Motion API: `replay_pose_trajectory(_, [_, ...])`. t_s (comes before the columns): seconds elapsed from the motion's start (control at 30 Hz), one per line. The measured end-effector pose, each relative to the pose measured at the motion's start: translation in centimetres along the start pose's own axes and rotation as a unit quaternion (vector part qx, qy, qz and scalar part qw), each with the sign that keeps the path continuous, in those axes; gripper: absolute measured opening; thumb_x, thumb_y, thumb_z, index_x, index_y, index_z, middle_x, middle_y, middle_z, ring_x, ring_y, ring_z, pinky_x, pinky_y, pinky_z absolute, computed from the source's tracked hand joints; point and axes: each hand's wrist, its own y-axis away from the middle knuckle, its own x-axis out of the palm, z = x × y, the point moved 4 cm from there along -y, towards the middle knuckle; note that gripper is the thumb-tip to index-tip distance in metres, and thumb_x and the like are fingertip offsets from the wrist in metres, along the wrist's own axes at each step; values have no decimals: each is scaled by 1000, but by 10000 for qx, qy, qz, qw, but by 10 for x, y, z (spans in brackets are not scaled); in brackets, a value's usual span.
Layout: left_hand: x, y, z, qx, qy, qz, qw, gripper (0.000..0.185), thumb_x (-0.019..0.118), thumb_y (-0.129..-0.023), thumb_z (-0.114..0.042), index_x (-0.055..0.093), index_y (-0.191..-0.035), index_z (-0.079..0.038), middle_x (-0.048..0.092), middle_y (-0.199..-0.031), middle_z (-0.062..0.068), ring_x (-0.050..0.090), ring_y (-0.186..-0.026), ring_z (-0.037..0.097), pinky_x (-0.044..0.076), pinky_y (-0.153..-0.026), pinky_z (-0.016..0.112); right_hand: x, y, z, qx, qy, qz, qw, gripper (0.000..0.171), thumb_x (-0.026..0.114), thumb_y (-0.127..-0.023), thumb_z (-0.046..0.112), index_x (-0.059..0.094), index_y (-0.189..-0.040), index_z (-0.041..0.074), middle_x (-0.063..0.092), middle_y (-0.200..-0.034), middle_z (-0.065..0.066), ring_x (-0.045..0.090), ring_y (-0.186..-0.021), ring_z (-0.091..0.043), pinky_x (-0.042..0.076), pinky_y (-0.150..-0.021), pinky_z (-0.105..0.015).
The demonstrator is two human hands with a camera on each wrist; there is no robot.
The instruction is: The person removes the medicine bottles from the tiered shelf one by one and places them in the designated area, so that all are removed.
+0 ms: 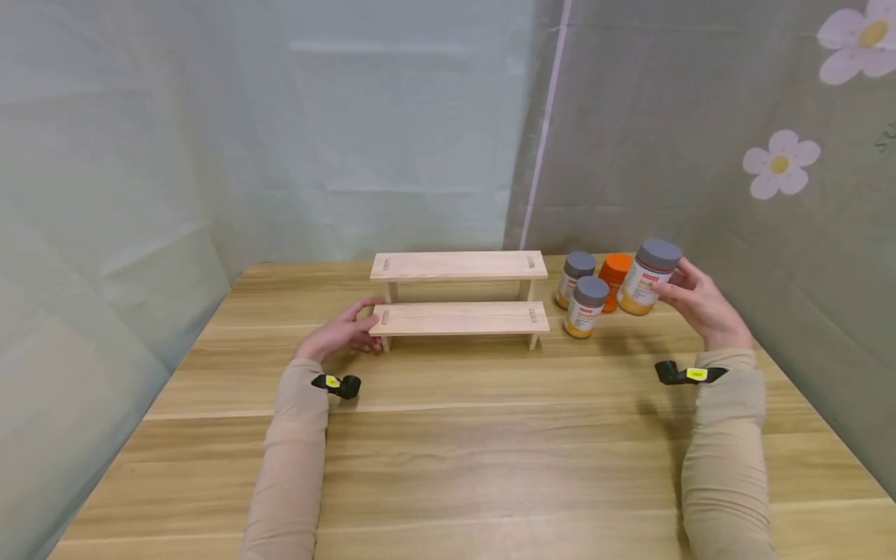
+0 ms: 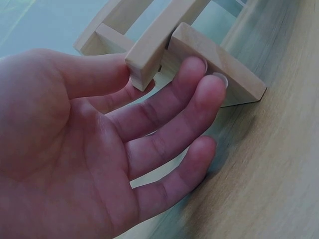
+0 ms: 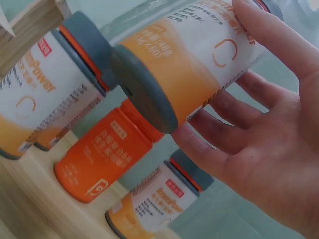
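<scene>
A two-tier wooden shelf [image 1: 458, 317] stands near the far side of the table. My left hand [image 1: 343, 333] grips the left end of its lower board. In the left wrist view, the thumb [image 2: 94, 74] touches the board's end and the other fingers curl underneath, by the leg. My right hand [image 1: 707, 307] holds a grey-lidded supplement bottle [image 1: 640, 284], white and orange, lifted and slightly tilted. The right wrist view shows its grey base [image 3: 144, 89] off the table. Beside it stand an orange bottle [image 1: 616, 272] and grey-lidded bottles [image 1: 586, 311].
The wood-grain table [image 1: 448, 467] extends toward me in front of the shelf. A pale cloth backdrop [image 1: 392, 140] hangs behind it, and a grey flowered sheet [image 1: 700, 202] hangs at the right. In the right wrist view, another grey-lidded bottle [image 3: 159, 199] stands beside the orange one.
</scene>
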Motion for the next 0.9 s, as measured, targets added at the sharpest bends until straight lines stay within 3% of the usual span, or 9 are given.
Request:
replay_pose_trajectory(0.27, [-2, 0, 0, -8, -29, 0, 10000, 58, 38, -106, -29, 11, -154, -13, 64, -92, 8, 67, -83, 14, 53, -79, 31, -10, 1, -20, 362, 653, 314, 9967, 54, 49, -93, -13, 52, -132, 23, 66, -115, 12, 60, -103, -2, 43, -89, -14])
replay_pose_trajectory(0.4, [-2, -1, 2, -61, -33, -12, 10000, 58, 39, -105, -30, 12, -154, -14, 64, -92, 8, 67, -84, 14, 52, -80, 31, -12, 1, -31, 423, 663, 416, 9960, 57, 50, -92, -15, 51, -133, 25, 66, -114, 12, 61, -100, -3, 45, -88, -14])
replay_pose_trajectory(0.9, [-1, -1, 3, -46, -48, 12, 10000, 59, 39, -105, -31, 11, -154, -13, 63, -94, 6, 67, -86, 13, 52, -81, 31, -29, 8, -65, 1185, 1002, -157, 9878, 49, 54, -96, 0, 47, -132, 32, 56, -119, 19, 54, -107, 4, 46, -87, -13])
